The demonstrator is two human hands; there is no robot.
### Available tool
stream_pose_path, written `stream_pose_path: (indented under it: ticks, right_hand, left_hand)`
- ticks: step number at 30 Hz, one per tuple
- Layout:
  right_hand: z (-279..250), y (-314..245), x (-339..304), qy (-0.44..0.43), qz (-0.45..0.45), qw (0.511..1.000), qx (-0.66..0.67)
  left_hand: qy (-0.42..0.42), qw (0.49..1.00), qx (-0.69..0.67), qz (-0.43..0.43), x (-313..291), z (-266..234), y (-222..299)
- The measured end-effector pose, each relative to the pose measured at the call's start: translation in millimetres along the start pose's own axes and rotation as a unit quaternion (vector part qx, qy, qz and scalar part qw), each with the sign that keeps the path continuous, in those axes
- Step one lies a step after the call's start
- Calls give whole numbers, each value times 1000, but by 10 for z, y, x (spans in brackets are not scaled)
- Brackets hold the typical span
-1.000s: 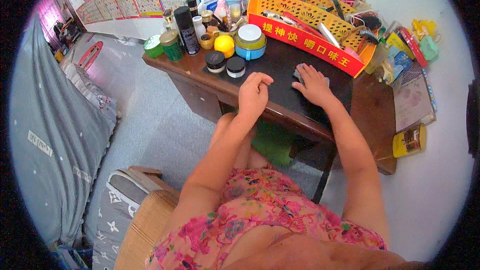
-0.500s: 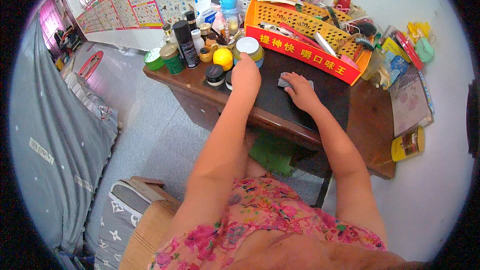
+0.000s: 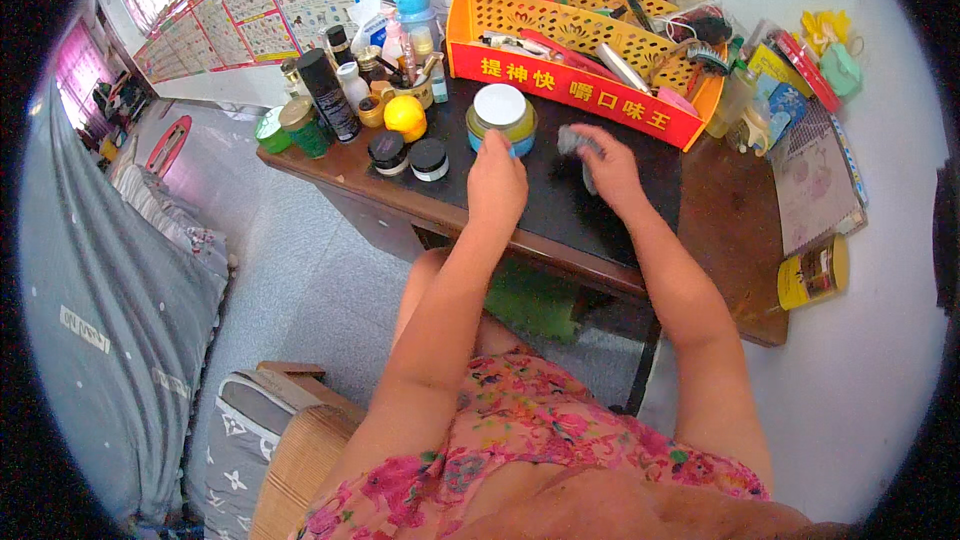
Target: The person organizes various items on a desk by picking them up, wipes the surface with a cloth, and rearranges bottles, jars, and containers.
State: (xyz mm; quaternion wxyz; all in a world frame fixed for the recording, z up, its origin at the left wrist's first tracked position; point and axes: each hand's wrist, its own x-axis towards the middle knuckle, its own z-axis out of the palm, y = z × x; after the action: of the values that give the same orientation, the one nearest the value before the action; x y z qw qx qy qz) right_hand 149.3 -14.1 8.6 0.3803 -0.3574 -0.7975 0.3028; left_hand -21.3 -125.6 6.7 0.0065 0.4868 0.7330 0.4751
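Observation:
A blue jar (image 3: 475, 143) with a smaller white-lidded jar (image 3: 500, 106) stacked on it is gripped by my left hand (image 3: 496, 185), its fingers closed round the near side. It cannot be told whether the jar touches the desk. To the right, my right hand (image 3: 613, 172) pinches a crumpled grey cloth (image 3: 578, 143), which hangs from the fingers just above the dark mat. Left of the jar stand two small black-lidded jars (image 3: 429, 159) and a yellow round object (image 3: 405, 118).
Several bottles and jars, among them a tall black spray can (image 3: 328, 95), crowd the desk's left end. Behind my hands stands an orange-red box (image 3: 570, 92) full of small items. A yellow tub (image 3: 812, 273) is at the right, by the wall.
My left hand has drawn the stacked jars rightward, away from the small jars and yellow object. My right hand, earlier flat over the cloth, now has it gathered and lifted. The view shifted slightly.

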Motion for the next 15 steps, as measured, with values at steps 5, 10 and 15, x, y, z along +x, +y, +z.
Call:
stream_pose_path:
  ticks: [5,10,15]
  right_hand:
    - [-49,-240,18,112,-247,962,-45]
    - [-8,-510,30,51,-325,920,-210]
    - [-169,-445,94,135,-264,929,-223]
  left_hand:
    - [-91,993,-73,-11,-399,-112,204]
    - [-94,989,-95,59,-534,-100,170]
    - [-76,986,-126,77,-528,-51,123]
